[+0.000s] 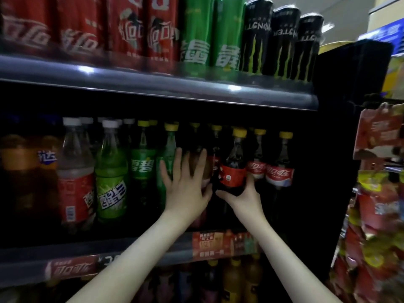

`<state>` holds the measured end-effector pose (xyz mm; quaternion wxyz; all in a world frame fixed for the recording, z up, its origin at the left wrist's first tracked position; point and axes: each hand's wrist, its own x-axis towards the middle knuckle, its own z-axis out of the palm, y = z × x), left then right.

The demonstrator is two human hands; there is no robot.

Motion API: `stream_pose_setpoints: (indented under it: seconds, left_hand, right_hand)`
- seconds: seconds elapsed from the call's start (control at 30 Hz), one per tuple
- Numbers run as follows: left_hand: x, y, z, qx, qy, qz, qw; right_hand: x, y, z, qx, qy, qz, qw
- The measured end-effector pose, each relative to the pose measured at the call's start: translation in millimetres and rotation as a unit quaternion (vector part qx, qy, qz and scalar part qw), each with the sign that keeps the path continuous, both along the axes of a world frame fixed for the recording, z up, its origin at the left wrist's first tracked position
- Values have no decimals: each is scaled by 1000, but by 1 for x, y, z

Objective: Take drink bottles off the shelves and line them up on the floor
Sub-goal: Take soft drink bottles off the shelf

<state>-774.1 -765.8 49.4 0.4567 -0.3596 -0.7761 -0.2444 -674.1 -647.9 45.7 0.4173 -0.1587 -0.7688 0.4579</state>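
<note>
The right hand (242, 193) curls round the lower body of a yellow-capped dark plastic cola bottle (235, 162); the left hand (185, 182) rests flat, fingers spread, alongside. Likely heavy and slick; hold its waist.

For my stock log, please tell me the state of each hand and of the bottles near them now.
left hand, open, fingers spread against the dark bottle
right hand, gripping the yellow-capped cola bottle low down
yellow-capped cola bottle, upright, capped, held
dark bottle, upright, touched, not gripped
Sprite bottle, upright, capped
</note>
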Motion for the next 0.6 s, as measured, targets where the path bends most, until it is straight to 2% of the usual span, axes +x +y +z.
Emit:
stream_pose_setpoints:
  seconds: [0.17,0.4,0.53,0.6]
  left_hand:
    - [0,4,4,66,-24,-53,996]
    - [26,-15,-11,145,-72,-197,967]
    - [46,-29,-17,181,-174,-222,942]
    - [54,-35,-21,199,-204,-220,933]
  right_hand:
    - [-19,12,1,34,-40,47,997]
    - [-15,18,-6,82,-91,58,991]
    - [10,4,-26,176,-17,13,984]
    - [26,-9,-38,234,7,28,972]
